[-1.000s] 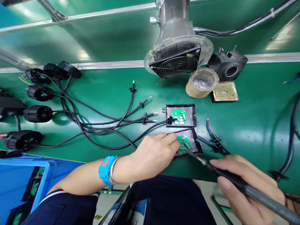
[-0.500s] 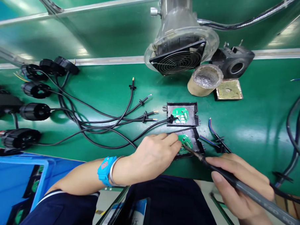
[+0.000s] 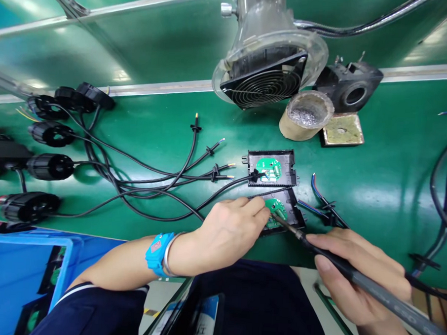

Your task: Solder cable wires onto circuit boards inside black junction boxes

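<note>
In my right hand (image 3: pixel 363 277) I hold a soldering iron (image 3: pixel 338 264) by its dark grip. Its tip meets the green circuit board (image 3: pixel 277 207) inside the lower black plastic case (image 3: pixel 291 205). My left hand (image 3: pixel 228 232) is closed in a pinch at the board's left side, beside the iron's tip. A black cable (image 3: pixel 192 208) runs under this hand, and its end is hidden by my fingers. Just behind lies a second black case (image 3: pixel 251 161) with its own board (image 3: pixel 268 165) and a cable leading into it from the left.
Several black cables with bare wire ends (image 3: pixel 229 165) lie leftward, joined to round black housings (image 3: pixel 51 166). Behind stand a fan fume extractor (image 3: pixel 266 83), a solder-filled pot (image 3: pixel 303 124), an iron stand (image 3: pixel 351 91) and a sponge tray (image 3: pixel 342 129). A blue bin (image 3: pixel 66 259) sits lower left.
The view has shifted slightly. Both hands stay at the lower case, with the iron's tip still on the board.
</note>
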{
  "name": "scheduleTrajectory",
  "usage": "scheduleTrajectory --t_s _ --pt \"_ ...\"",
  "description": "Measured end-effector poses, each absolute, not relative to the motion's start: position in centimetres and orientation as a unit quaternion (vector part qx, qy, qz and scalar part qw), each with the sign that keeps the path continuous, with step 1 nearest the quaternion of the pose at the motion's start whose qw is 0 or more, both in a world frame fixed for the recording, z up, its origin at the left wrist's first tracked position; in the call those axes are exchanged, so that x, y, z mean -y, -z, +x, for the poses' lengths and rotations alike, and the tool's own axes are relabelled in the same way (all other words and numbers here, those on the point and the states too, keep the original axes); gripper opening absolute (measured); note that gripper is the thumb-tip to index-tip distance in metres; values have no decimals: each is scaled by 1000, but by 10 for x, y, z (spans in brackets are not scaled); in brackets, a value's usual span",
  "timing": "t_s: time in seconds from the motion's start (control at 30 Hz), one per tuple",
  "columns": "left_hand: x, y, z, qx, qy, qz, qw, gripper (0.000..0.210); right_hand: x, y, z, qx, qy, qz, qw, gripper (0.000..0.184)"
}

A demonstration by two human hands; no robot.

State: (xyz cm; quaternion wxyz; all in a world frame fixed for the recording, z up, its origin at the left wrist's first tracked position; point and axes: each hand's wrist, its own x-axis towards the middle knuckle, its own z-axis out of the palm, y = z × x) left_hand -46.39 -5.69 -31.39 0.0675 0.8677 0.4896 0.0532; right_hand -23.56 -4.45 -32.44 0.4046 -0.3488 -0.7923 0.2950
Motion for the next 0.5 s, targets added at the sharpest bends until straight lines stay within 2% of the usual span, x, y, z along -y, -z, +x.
scheduleTrajectory --t_s 0.23,0.43,0.5 --pt "57 315 -463 -491 -44 868 64 13 51 326 -226 751 -310 -383 440 28" --pt "57 317 -464 -496 -42 865 58 12 45 335 -225 753 -282 -351 480 45" --pt "56 316 -464 -496 -39 865 62 12 40 338 -228 783 -248 -329 466 44"
